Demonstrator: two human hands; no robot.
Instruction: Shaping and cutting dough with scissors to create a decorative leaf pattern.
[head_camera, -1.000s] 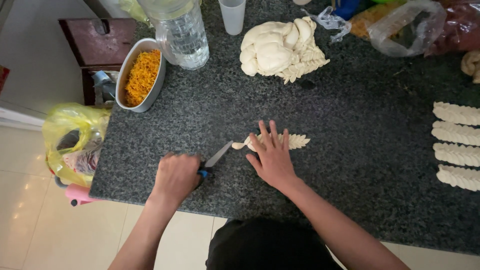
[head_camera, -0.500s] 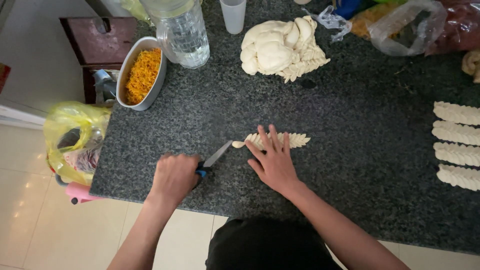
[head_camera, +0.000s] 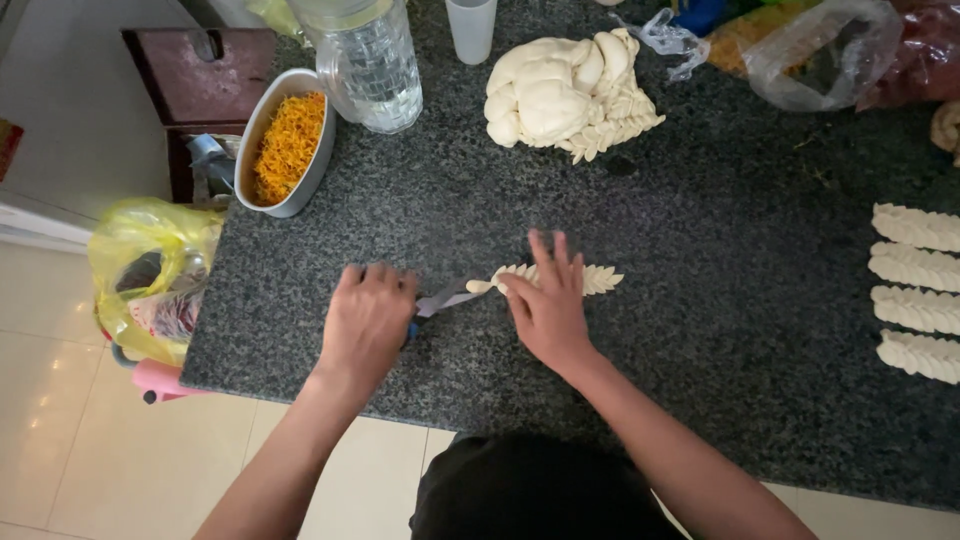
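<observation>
A dark speckled stone counter (head_camera: 720, 300) fills the view above a pale tiled floor. An oval tin (head_camera: 262, 130) is filled with shredded orange strands; a clear plastic jug (head_camera: 372, 62) stands beside it. A notched dough strip (head_camera: 590, 279) is pressed flat under the spread right hand (head_camera: 548, 308). Scissors (head_camera: 440, 299) are gripped in the closed left hand (head_camera: 368, 320), blades touching the strip's left tip.
</observation>
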